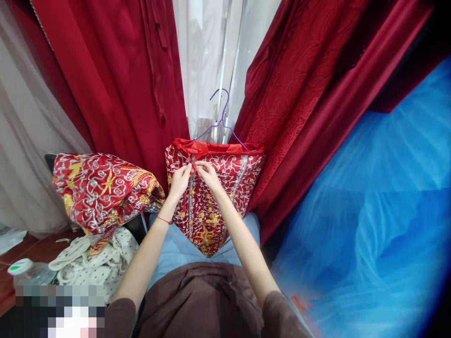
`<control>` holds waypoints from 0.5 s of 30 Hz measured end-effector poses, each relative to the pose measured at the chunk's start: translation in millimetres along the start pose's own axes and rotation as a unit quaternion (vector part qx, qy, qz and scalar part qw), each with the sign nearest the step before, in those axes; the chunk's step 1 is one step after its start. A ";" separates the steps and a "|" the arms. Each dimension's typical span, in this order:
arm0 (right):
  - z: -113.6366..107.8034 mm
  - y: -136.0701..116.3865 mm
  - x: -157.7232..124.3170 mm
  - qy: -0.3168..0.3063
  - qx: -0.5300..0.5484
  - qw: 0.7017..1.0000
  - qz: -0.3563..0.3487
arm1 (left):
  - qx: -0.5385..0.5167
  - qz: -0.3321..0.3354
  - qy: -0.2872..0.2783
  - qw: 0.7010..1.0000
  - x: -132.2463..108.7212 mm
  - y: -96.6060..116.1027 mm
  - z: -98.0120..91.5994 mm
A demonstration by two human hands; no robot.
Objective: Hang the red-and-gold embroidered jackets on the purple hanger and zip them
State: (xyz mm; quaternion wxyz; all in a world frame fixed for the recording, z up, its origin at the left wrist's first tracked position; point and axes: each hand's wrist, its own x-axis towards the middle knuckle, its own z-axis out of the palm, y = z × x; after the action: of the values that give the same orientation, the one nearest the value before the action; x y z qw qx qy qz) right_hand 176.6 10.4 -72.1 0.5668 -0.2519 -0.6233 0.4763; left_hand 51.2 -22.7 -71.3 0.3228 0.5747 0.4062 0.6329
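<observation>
A strapless red bodice [211, 213], covered in silver and gold embroidery, rests against my lap with its pointed end toward me. Inside its red-lined top edge sits a purple wire hanger [222, 110], hook upward. At the upper left of the bodice, a small looped red ribbon [193, 170] lies between my fingertips, with a dark spot just above it that I cannot make out. My left hand [181, 180] pinches the ribbon from the left. From the right, my right hand [207, 175] pinches it too, the fingertips of both hands almost meeting.
Another red embroidered garment [105, 188] drapes over something dark at the left. Below it are a white dotted cloth [95, 258] and a plastic bottle [30, 272]. Red gowns [116, 70] hang ahead on both sides. A blue tulle dress [373, 225] fills the right.
</observation>
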 end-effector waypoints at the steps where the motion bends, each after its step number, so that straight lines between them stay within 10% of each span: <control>1: -1.2 -1.2 -0.6 -0.022 -0.025 0.999 -0.007 | 0.020 0.007 0.002 1.000 0.8 -0.7 -1.9; 6: -8.6 -11.7 -2.9 -0.060 -0.204 0.975 -0.059 | 0.066 -0.011 0.019 0.998 3.4 1.8 -5.5; 15: -60.1 -43.0 -17.6 0.249 -0.583 0.773 -0.042 | 0.143 -0.011 0.048 0.989 18.9 25.3 -19.5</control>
State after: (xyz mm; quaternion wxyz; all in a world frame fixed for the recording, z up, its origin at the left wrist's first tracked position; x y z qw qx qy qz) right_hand 247.2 -4.1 -48.3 0.4663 -0.6174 -0.6283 -0.0815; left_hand 30.9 -20.7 -40.3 0.2245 0.5792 0.5137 0.5918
